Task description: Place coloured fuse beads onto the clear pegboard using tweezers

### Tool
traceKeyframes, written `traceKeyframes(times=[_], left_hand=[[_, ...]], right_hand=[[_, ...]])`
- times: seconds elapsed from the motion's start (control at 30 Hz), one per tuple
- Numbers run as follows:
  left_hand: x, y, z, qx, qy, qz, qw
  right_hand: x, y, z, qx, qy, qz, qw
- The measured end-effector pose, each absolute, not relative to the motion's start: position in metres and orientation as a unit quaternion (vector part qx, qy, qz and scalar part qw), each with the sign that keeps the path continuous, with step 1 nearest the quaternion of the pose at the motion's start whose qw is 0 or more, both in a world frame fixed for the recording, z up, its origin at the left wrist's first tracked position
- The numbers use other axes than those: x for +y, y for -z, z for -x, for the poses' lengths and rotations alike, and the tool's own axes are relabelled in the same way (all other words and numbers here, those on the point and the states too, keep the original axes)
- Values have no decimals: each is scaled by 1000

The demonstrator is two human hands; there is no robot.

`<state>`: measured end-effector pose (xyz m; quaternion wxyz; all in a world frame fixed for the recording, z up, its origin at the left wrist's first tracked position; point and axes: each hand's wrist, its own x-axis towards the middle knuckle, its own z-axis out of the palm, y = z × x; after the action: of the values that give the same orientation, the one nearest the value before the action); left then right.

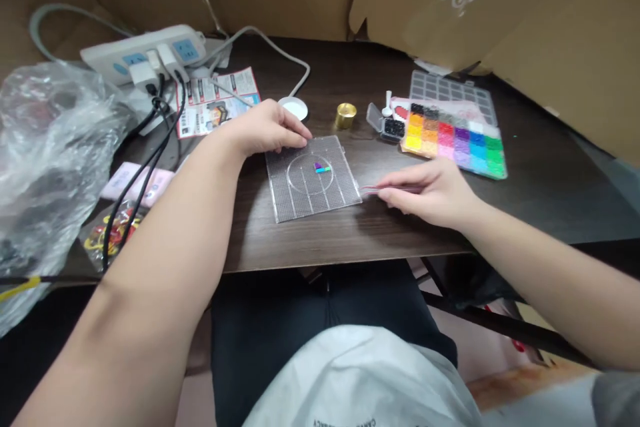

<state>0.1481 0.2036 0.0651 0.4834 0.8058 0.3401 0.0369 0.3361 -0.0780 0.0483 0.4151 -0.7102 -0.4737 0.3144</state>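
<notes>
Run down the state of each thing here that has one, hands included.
Left hand: fingertips at pegboard's far edge
Right hand: gripping tweezers
Tweezers: held, tips beside pegboard
Clear pegboard: lying flat, few beads on it
Compartmented bead box: filled, colours sorted
Small black-bead case: lid open
Power strip: plugs inserted
Leaflet: spread out
Plastic bag: crumpled

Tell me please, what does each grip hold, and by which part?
The right grip holds tweezers behind their exposed tips. The left grip is at the clear board's far edge; hold unclear.
</notes>
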Motion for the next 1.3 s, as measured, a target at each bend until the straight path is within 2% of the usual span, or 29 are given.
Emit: traceKeyframes(times=[0.07, 0.23, 0.47, 0.87, 1.3], left_hand=[[205, -63, -147, 336, -40, -808, 482], [209, -61, -146, 333, -23, -810, 482], [209, -70, -153, 368, 43, -811, 453], [208, -75, -149, 357, 60, -811, 460], [209, -69, -151, 364, 17, -804, 470]], right_hand=[[-42, -52, -332, -526, -370, 659, 390], [11, -48, -333, -524, -384, 620, 440], [0, -43, -344, -537, -349, 641, 423], [0, -33, -352, -642, -289, 575, 418], [4, -28, -351, -646, -290, 560, 431]])
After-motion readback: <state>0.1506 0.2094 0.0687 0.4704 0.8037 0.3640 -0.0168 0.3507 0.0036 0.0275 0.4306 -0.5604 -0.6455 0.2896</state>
